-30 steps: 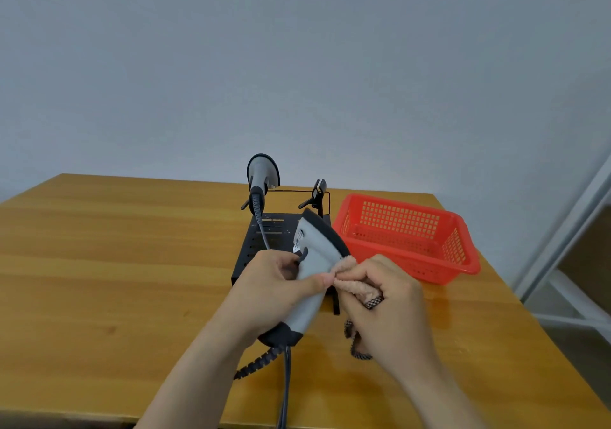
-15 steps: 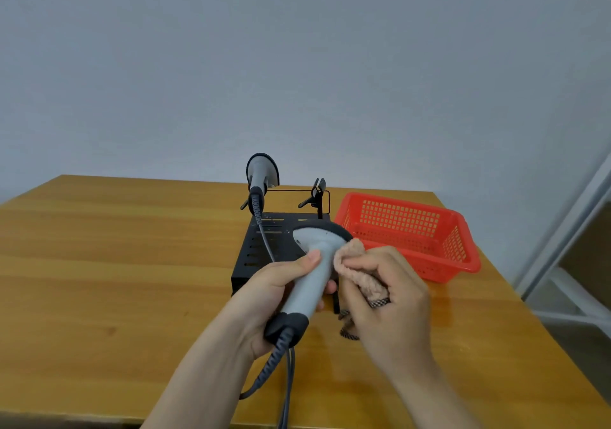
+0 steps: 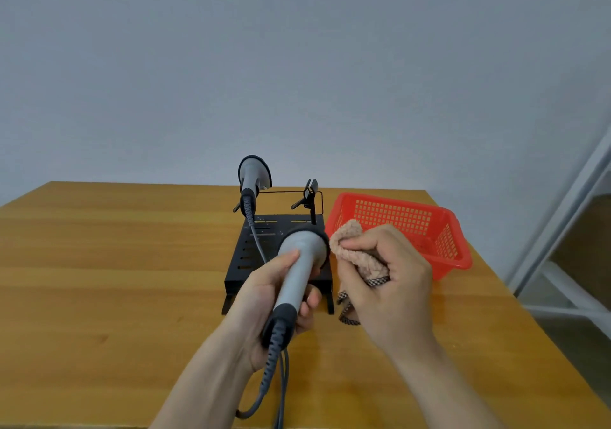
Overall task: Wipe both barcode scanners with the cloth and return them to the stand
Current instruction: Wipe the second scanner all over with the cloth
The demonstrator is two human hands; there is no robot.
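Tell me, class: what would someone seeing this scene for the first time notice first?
Front and centre, the left hand grips a grey barcode scanner by its handle, while the right hand holds a bunched pink cloth beside the scanner's head. Behind them a second scanner sits on the black stand, and a bright red basket stands to the right on the wooden table.

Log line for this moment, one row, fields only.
left hand: holds scanner | right hand: cloth beside scanner head | other scanner: on stand
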